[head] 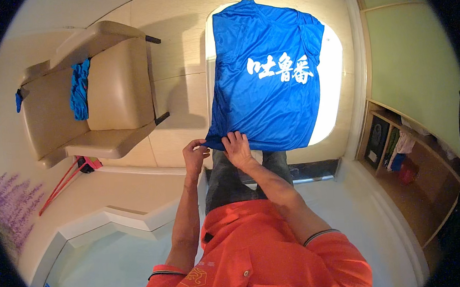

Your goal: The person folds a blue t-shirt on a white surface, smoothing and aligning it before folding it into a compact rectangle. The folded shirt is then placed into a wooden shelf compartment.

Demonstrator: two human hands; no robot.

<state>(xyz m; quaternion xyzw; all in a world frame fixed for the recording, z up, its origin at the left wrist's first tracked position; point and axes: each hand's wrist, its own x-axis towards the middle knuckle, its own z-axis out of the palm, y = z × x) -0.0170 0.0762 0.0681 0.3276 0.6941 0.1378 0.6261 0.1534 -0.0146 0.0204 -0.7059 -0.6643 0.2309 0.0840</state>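
A blue shirt (pixel 267 105) of thin, shiny cloth lies spread out, wrinkled, on a brightly lit white table (pixel 333 97). White writing runs across it, and its lower edge faces me. My left hand (pixel 195 157) pinches the near left corner of the cloth between thumb and fingers. Just to the right, my right hand (pixel 237 147) rests on the same lower edge with its fingers bent over the fabric. Whether those fingers grip the cloth or only press on it is hard to see.
Left of the table stands a beige armchair (pixel 120 87) with a crumpled blue cloth (pixel 79 89) on its seat. A red-handled broom or dustpan (pixel 62 185) is by the wall. Wooden shelving (pixel 426 194) on the right holds clothes. A low white-edged ledge (pixel 140 222) is at lower left.
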